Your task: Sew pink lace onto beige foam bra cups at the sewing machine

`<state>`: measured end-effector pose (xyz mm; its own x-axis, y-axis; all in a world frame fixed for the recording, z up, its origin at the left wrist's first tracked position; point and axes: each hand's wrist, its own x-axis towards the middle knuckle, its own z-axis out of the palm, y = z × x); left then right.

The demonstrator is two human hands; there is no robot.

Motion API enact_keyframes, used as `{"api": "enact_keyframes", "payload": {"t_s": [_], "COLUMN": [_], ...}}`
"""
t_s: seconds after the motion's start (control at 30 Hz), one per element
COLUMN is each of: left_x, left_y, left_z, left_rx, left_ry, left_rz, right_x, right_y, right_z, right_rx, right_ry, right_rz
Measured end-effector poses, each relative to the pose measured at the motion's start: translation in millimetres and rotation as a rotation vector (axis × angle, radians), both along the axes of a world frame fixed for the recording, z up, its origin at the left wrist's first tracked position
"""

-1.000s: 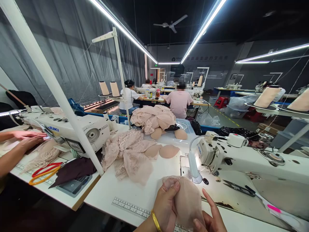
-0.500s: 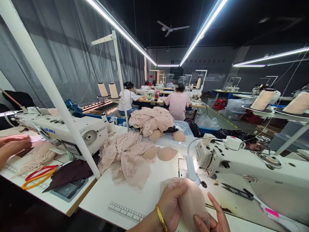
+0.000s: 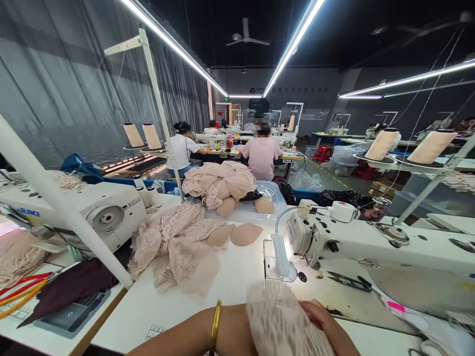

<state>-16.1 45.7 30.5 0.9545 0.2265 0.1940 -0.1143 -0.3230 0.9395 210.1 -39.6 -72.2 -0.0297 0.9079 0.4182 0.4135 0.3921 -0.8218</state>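
My left hand (image 3: 237, 338), with a gold bangle (image 3: 215, 326) on the wrist, and my right hand (image 3: 324, 324) are at the bottom edge, close together. Both grip a beige lace-covered piece (image 3: 282, 324), which is blurred by motion. The piece covers most of my left hand's fingers, while my right hand curls around its right side. They are just in front of a white sewing machine (image 3: 371, 242) and its small lit lamp (image 3: 280, 249). Black thread snips (image 3: 349, 282) lie on the machine bed.
A beige lace pile (image 3: 178, 242) and foam cups (image 3: 237, 235) lie on the white table. A Juki machine (image 3: 92, 212), a slanted white pole (image 3: 55, 198), dark cloth (image 3: 74, 284) and red and orange scissor handles (image 3: 22, 287) are on the left. Two seated people (image 3: 261, 153) work farther back.
The view has turned right and dropped; my hands and the piece have sunk to the bottom edge. The lace now covers my left hand. A co-worker's hands at left have left the view.
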Motion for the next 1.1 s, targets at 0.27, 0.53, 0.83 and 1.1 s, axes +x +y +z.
{"api": "enact_keyframes", "payload": {"t_s": [0.27,0.53,0.83,1.1], "left_x": [37,44,58,57], "left_y": [55,44,29,28], "left_z": [-18.5,-36.4,-39.7,-37.1], "left_rx": [0.957,0.828,0.756,0.76], "left_ry": [0.433,0.485,0.488,0.492], "left_rz": [-0.104,0.098,0.236,0.233], "right_x": [38,46,60,65], "right_y": [74,61,63,64], "right_z": [30.9,43.9,17.4,13.6], "right_rx": [0.27,0.133,0.077,0.041], "right_ry": [-0.758,-0.659,-0.834,-0.918], "right_rz": [0.195,0.248,-0.002,-0.062]}}
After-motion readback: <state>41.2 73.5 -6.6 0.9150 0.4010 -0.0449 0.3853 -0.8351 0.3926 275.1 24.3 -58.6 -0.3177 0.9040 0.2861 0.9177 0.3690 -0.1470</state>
